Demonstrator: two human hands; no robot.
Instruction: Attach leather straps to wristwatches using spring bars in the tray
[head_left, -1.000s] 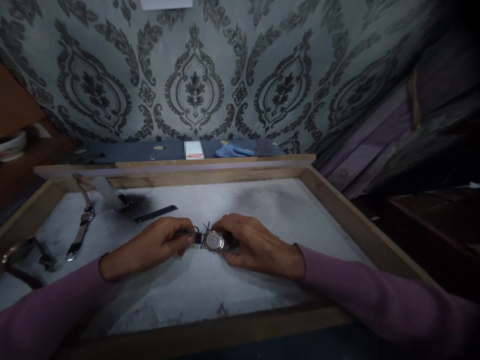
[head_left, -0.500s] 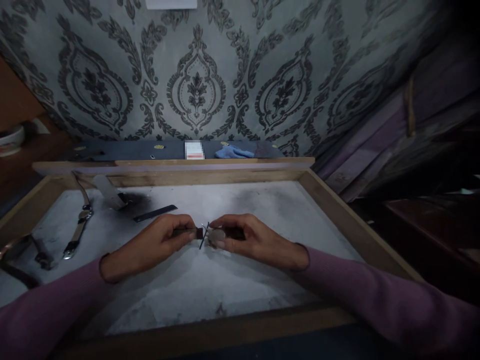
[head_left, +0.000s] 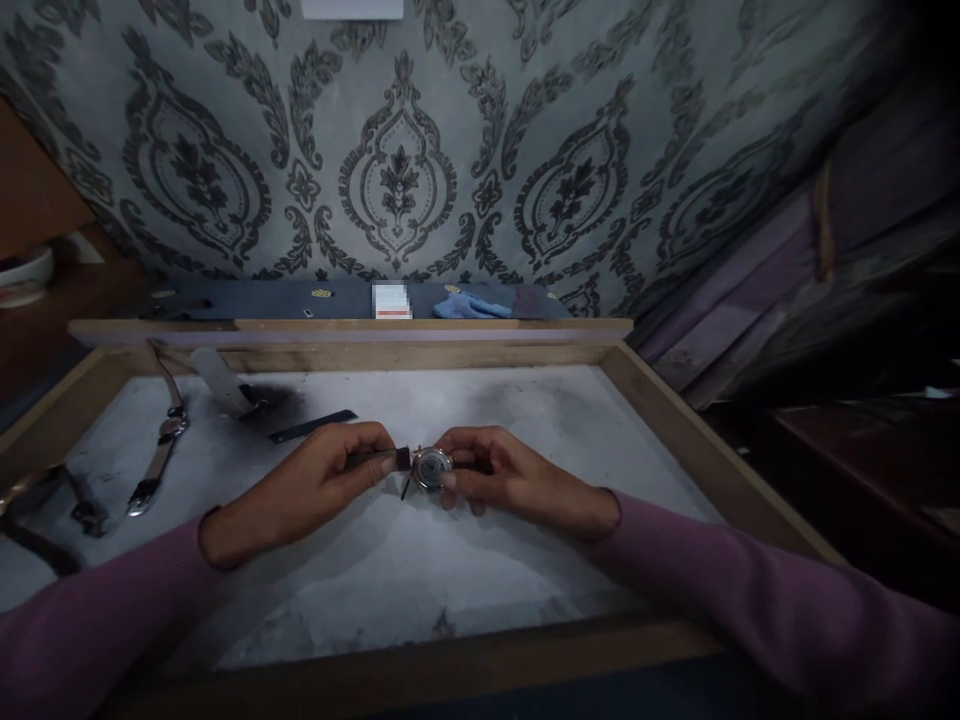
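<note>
My right hand [head_left: 499, 470] pinches a wristwatch [head_left: 433, 468] by its round case, with the dial turned up toward me. Behind the case, a dark strap runs back under my right fingers, partly hidden. In my left hand [head_left: 337, 475], thumb and fingers are closed on a dark brown watch strap [head_left: 403, 459]. The strap's end is right beside the left edge of the case; I cannot tell whether they touch. A thin dark stick [head_left: 406, 488] shows just below the gap, its upper part hidden.
A wooden-rimmed tray [head_left: 420, 355] with a white bottom surrounds my hands. Inside it lie a dark flat strip [head_left: 313, 426], a watch [head_left: 171, 428], a grey strap [head_left: 221, 380] and a brown strap [head_left: 37, 540]. A blue cloth [head_left: 472, 306] and a small box [head_left: 391, 301] sit behind.
The watch case has turned over, from its plain back to its dial. Most of the thin dark stick has gone out of sight behind it. My left hand keeps its grip.
</note>
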